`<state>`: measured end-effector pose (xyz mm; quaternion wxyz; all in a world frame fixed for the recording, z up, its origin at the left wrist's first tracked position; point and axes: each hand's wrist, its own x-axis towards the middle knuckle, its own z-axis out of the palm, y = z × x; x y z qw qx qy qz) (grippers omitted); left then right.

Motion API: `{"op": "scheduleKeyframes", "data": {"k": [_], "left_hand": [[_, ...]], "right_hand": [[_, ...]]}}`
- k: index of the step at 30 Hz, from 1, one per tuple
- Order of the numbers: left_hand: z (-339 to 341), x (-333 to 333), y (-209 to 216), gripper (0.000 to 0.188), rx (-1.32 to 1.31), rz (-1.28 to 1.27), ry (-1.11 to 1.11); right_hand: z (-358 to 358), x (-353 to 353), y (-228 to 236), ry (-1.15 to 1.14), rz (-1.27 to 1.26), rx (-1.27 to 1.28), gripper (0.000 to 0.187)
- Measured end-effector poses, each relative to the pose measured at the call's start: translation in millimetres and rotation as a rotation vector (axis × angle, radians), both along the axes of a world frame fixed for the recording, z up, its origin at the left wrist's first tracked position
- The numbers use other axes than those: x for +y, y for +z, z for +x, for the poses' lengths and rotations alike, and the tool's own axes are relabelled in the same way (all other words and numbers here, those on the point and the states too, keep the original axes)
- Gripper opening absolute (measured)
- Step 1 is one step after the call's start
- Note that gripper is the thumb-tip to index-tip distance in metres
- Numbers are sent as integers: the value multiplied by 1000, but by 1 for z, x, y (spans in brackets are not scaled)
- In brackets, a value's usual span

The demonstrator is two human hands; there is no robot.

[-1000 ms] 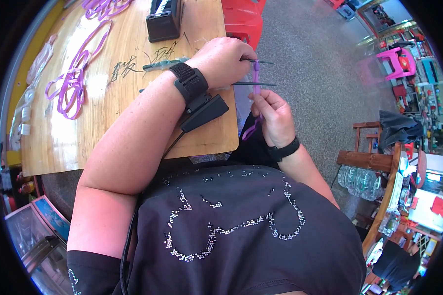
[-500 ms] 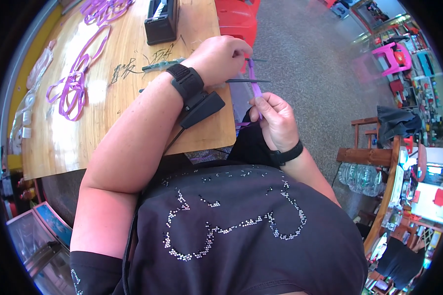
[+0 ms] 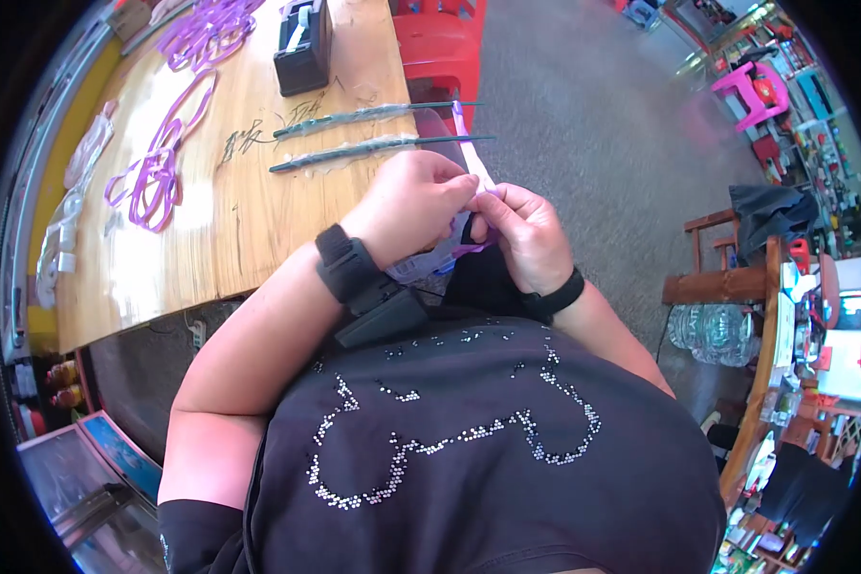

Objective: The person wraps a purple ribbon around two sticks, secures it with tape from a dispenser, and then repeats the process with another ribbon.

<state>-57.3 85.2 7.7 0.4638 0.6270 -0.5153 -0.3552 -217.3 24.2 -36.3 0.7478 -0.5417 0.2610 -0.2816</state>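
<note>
Two thin dark green sticks lie taped on the tabletop, their bare ends jutting past its right edge. A purple ribbon runs from those ends down toward me, drawn taut. My right hand pinches the ribbon between thumb and fingers. Close against it, my left hand is closed too, fingertips pinching ribbon beside the right thumb. More purple ribbon hangs below the fingers, partly hidden by them.
On the wooden table lie a loose purple ribbon bundle, a larger ribbon heap and a black tape dispenser. A red plastic chair stands beyond the right edge. Wooden furniture is at right.
My left hand has come down from the stick ends to my right hand, uncovering the sticks. The ribbon now stretches from the sticks to both hands.
</note>
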Motion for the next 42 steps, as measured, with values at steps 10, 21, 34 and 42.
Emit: {"op": "scheduleKeyframes", "data": {"k": [10,21,34,42], "left_hand": [[-24,3,0,23,233,261,69],[-38,31,-7,11,663,245,-2],[-46,53,-42,11,757,510,-126],[-48,54,-33,9,692,606,-196]], "right_hand": [[-13,19,8,51,-50,73,19],[-44,48,32,-39,-170,76,19],[-74,65,39,-36,-248,51,19],[-83,71,48,-69,-332,37,18]]}}
